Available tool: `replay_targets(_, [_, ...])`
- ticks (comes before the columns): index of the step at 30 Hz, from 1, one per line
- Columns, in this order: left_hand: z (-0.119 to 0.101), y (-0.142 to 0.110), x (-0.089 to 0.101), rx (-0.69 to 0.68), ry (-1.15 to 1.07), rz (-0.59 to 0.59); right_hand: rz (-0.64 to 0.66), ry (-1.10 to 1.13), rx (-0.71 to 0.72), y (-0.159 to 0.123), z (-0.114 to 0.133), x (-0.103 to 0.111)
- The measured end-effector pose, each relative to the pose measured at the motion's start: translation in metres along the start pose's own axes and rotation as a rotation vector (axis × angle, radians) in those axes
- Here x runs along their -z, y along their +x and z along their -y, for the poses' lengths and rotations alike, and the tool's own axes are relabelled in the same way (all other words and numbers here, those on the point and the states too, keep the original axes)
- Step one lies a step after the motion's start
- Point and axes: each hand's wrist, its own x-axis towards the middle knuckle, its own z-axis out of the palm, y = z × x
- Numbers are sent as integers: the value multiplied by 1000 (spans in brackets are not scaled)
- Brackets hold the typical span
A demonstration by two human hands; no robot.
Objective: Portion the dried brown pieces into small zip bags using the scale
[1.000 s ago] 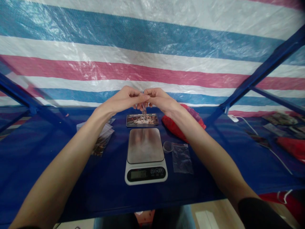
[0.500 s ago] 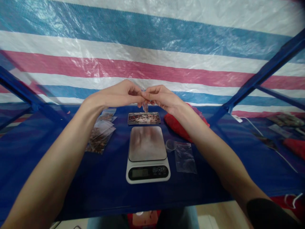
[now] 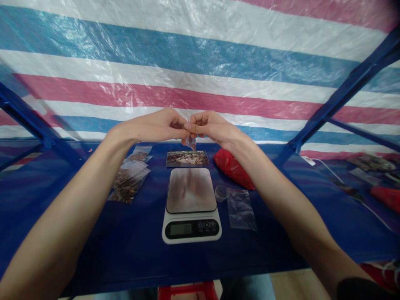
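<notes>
Over the back of the blue table, my left hand [image 3: 167,125] and my right hand [image 3: 214,127] meet, fingertips pinched together. Between them hangs a small clear plastic bag [image 3: 191,143], its lower end twisted narrow and its contents too small to make out. Just below and behind it lies a flat box with a printed picture [image 3: 187,158]. Nearer to me stands a white kitchen scale [image 3: 193,237] with a bare metal plate; its display seems to read zero. Right of the scale are a small clear cup [image 3: 221,193] and a flat zip bag [image 3: 241,210].
Several zip bags of brown dried pieces [image 3: 128,185] lie on the left. A red bag [image 3: 233,168] sits under my right forearm. Blue metal posts [image 3: 296,143] flank the table [image 3: 131,258], and a striped plastic sheet [image 3: 200,71] hangs behind. A white cable [image 3: 331,171] runs at right.
The view has tilted slightly upward, so the table things sit a little lower. Both hands still pinch the small bag, whose lower end now looks more twisted and bunched.
</notes>
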Motion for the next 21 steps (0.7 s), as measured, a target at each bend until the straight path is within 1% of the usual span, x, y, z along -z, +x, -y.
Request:
replay_targets(4, [-1, 1, 2, -21, -57, 23, 47, -19, 30, -3, 6, 5])
replay_targets(9, [-6, 6, -3, -12, -70, -62, -45, -111, 74, -3, 9, 7])
replay_targets(12, [-3, 7, -6, 19, -31, -76, -77, -238, 84, 0, 8, 7])
replay_targets(15, [3, 7, -9, 77, 72, -119, -218, -481, 40, 2, 2, 9])
replay_targets(17, [7, 8, -11, 86, 129, -148, -319, -606, 3, 3, -4, 10])
replay_targets(18, [9, 8, -13, 90, 142, -154, -347, -636, -2, 3, -6, 10])
replay_targets(21, [9, 11, -16, 153, 141, -139, -352, -627, 33, 4, -11, 12])
